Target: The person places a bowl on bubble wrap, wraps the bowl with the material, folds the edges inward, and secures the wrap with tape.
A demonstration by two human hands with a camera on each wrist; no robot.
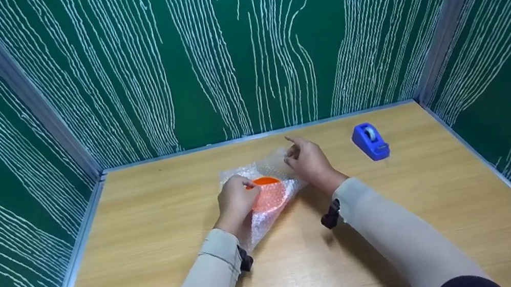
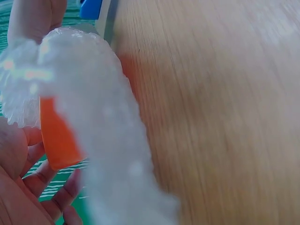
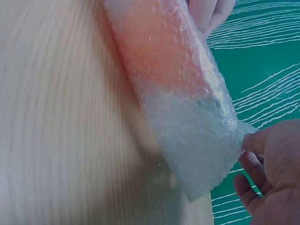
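We see green walls [image 1: 195, 96] with wavy white lines beyond and either side of the bubble wrap [image 1: 261, 223], and a wooden table [image 1: 153, 217] beneath it. Our right hand [image 1: 310, 160] pinches the wrap's far right edge; our left hand [image 1: 235, 200] is at its left side, though we cannot tell whether it grips. The orange thing [image 1: 267, 180] sits partly inside the wrap. We find a blue tape dispenser [image 1: 367, 145] to the wrap's right.
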